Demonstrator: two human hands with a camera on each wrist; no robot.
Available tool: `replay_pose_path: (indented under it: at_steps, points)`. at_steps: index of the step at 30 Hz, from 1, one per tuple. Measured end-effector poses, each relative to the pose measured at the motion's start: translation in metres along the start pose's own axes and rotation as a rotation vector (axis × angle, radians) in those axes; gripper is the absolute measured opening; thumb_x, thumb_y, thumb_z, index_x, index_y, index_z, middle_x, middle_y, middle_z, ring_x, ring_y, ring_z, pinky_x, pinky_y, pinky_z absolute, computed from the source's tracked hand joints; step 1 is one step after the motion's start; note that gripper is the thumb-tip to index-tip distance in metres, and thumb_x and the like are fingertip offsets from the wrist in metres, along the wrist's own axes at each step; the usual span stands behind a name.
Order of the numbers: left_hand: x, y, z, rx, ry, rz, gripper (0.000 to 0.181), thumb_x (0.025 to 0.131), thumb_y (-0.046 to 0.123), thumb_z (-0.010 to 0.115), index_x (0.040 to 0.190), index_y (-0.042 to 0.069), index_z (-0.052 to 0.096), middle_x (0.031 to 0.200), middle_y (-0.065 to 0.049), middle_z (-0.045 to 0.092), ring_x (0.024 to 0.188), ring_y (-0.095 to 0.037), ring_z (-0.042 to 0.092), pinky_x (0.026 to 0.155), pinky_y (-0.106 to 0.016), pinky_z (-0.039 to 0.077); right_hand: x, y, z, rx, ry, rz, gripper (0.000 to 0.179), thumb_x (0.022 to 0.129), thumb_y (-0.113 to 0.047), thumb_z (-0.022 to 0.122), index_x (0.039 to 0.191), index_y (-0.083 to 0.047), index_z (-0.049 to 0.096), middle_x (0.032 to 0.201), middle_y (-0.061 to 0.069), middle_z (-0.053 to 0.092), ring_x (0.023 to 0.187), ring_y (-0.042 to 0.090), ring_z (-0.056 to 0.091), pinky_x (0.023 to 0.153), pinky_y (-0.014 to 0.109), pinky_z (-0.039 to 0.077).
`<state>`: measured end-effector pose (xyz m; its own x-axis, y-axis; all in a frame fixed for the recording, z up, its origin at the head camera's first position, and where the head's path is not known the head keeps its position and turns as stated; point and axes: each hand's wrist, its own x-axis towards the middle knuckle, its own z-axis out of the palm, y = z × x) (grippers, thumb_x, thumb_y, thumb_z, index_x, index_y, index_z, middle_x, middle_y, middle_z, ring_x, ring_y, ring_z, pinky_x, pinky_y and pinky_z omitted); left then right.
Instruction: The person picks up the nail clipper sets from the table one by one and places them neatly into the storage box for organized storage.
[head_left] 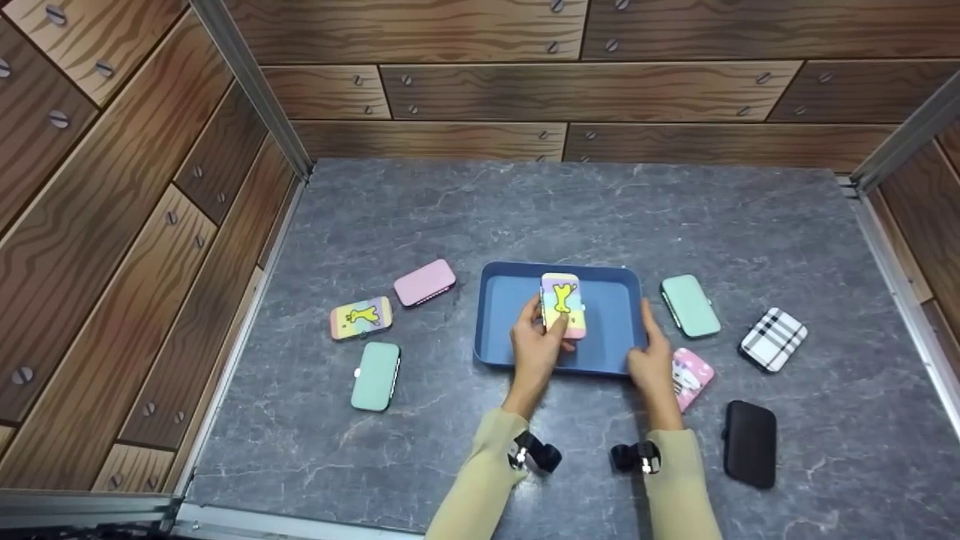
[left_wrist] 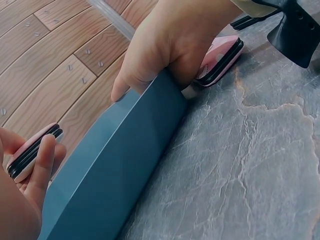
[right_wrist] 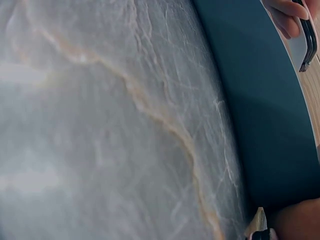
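Observation:
My left hand (head_left: 534,354) holds a small pastel striped case with a yellow giraffe-like picture (head_left: 562,296), thumb on top, above the blue tray (head_left: 491,322). In the left wrist view this case (left_wrist: 34,152) shows its dark side seam between thumb and fingers. My right hand (head_left: 652,367) grips the right wall of the tray near its front corner. The tray's inner floor shows nothing lying on it, though the left hand hides part. Just right of the right hand lies a pink patterned case (head_left: 691,377), partly covered by that hand.
On the left lie a pink case (head_left: 425,283), another giraffe case (head_left: 361,318) and a mint case (head_left: 376,376). To the right are a mint case (head_left: 691,306), a plaid case (head_left: 774,340) and a black case (head_left: 751,444). Wood-patterned walls (head_left: 472,94) border the grey marbled surface (head_left: 420,202).

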<state>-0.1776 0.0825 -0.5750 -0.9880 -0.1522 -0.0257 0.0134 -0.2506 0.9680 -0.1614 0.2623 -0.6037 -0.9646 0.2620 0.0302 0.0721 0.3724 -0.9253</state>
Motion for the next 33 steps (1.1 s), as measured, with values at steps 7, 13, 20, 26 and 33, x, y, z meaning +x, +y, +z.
replay_pose_path:
  at_steps: [7,13,20,26,33]
  points:
    - [0.001,-0.001,0.006,0.006,-0.018,-0.007,0.056,0.086,-0.007,0.067,0.139,-0.010,0.047,0.098,-0.015,0.063,0.051,-0.016,0.061,0.047,-0.046,0.056,0.000,-0.001,0.001,-0.017,0.001,0.013,0.090,0.069,0.019,0.036,0.155,-0.007,0.031,0.159,0.013,0.028,0.146,0.031,0.023,0.119,0.039,0.018]
    - [0.001,-0.003,0.010,0.012,-0.026,-0.006,0.056,0.086,-0.008,0.067,0.138,-0.009,0.047,0.099,-0.013,0.064,0.051,-0.016,0.061,0.049,-0.049,0.055,-0.001,-0.001,0.001,-0.011,-0.001,0.002,0.089,0.069,0.018,0.037,0.154,-0.007,0.031,0.159,0.013,0.028,0.147,0.028,0.022,0.119,0.037,0.017]
    - [0.000,-0.004,0.014,0.005,-0.040,-0.010,0.056,0.086,-0.009,0.067,0.138,-0.008,0.048,0.100,-0.013,0.064,0.051,-0.017,0.061,0.049,-0.049,0.056,0.000,0.000,0.001,-0.010,0.008,-0.008,0.088,0.070,0.019,0.038,0.154,-0.006,0.031,0.159,0.012,0.028,0.147,0.030,0.023,0.119,0.037,0.017]
    - [-0.001,-0.007,0.016,0.003,-0.045,-0.014,0.054,0.085,-0.009,0.067,0.137,-0.008,0.049,0.099,-0.012,0.064,0.050,-0.018,0.061,0.046,-0.040,0.056,0.000,0.000,0.001,-0.005,0.008,-0.010,0.089,0.069,0.019,0.038,0.154,-0.006,0.031,0.159,0.013,0.028,0.147,0.032,0.023,0.119,0.038,0.017]
    - [0.000,-0.012,0.019,0.035,-0.082,-0.035,0.053,0.086,-0.009,0.066,0.136,-0.009,0.048,0.096,-0.014,0.063,0.048,-0.017,0.060,0.047,-0.045,0.056,0.001,0.000,0.001,-0.005,0.012,-0.002,0.090,0.068,0.020,0.038,0.154,-0.005,0.032,0.159,0.015,0.028,0.146,0.033,0.023,0.119,0.040,0.018]
